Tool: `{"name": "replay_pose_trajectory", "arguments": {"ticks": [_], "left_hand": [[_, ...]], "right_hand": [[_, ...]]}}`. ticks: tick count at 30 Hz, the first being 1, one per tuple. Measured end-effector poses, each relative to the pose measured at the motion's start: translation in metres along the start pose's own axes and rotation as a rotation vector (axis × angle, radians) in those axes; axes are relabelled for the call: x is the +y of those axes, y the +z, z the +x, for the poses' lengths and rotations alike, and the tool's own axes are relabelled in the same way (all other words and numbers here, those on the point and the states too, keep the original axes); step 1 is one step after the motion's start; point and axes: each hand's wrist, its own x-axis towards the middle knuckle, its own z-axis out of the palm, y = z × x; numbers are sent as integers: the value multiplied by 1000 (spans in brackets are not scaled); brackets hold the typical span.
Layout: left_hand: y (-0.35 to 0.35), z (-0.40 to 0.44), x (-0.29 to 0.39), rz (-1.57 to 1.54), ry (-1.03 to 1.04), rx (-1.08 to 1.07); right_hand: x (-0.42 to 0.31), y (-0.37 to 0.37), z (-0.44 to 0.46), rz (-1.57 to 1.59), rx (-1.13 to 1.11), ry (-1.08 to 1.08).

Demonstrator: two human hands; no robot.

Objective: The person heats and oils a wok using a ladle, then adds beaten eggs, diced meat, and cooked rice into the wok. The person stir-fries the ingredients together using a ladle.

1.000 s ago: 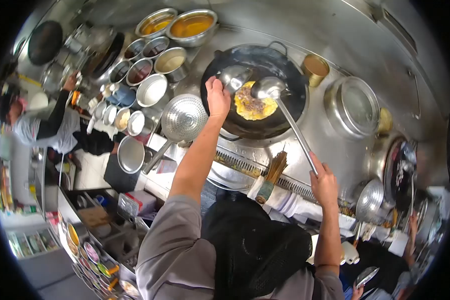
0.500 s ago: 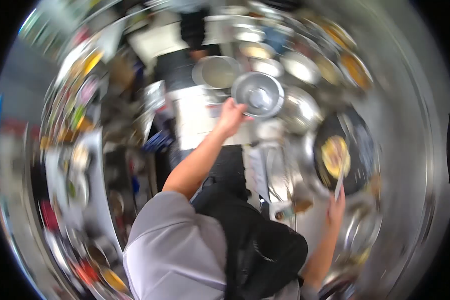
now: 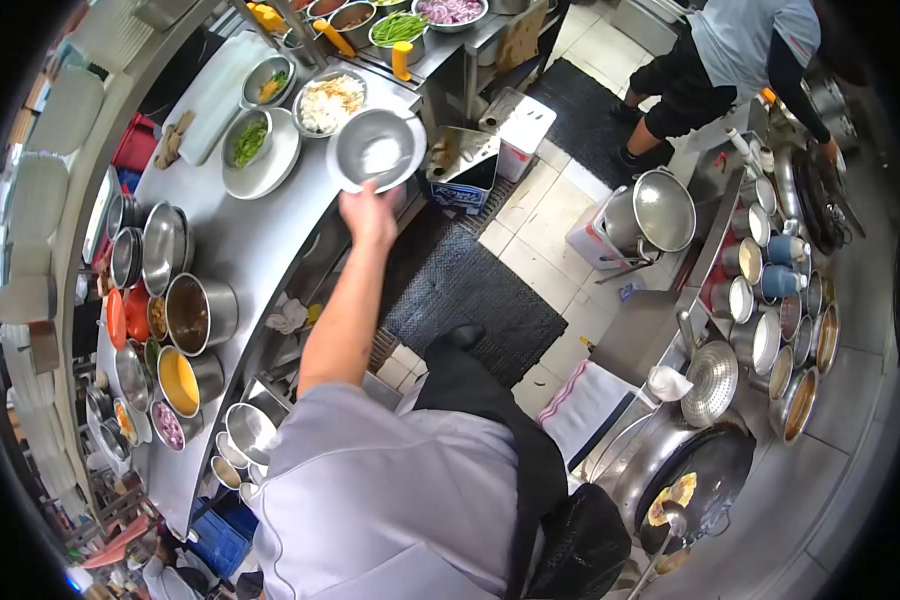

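The left hand (image 3: 370, 215) has its grip clamped on the near rim of a metal bowl (image 3: 378, 150), which overlaps the aisle-side edge of the worktop (image 3: 253, 238), just beside a bowl of pale food (image 3: 330, 102). In the wok (image 3: 720, 458), a ladle (image 3: 675, 518) overlaps the egg (image 3: 676, 490). I cannot tell the right hand's grip.

A person in a light grey shirt and black shorts (image 3: 748, 45) stands on a black rubber mat (image 3: 568, 98). A round white plate (image 3: 286, 162) bears a small round steel bowl (image 3: 267, 140) of chopped greens. A deep steel pot (image 3: 222, 312) holds brown liquid (image 3: 188, 316). A white, red-striped cloth (image 3: 582, 412) lies left of a round perforated steel strainer (image 3: 710, 385).
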Motion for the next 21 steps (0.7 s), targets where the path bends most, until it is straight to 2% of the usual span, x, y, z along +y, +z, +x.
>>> {"name": "replay_pose_trajectory", "arguments": {"ticks": [4,5,7,9,10,13,14,15,17,18,19,20,21], "left_hand": [[-125,20,18,14,60,365],[-159,24,18,-3,96,382],[-173,14,40,-100,189,417],[-194,27,53,-137,115,497],[-194,29,57,-214,125,489],[-159,23,63,-132,86,566],[-157,28,59,-104,49,491],[-144,32,56,18,32,461],[-131,55,41,108,-2,270],[-125,75,33,114,-1,248],[-119,100,23,130,32,159],[-104,124,14,143,53,49],[-94,151,14,133,-25,27]], "right_hand": [[6,-1,16,241,-97,141],[7,-2,19,290,-119,162],[13,-5,25,382,-157,203],[23,-10,31,469,-203,240],[27,-11,34,518,-225,252],[46,-15,51,662,-297,260],[49,-8,59,702,-297,260],[36,10,65,723,-226,268],[28,53,84,743,-61,248],[29,74,92,743,41,226],[-26,73,69,671,77,291],[-11,84,79,624,87,272],[-17,88,74,625,59,261]]}}
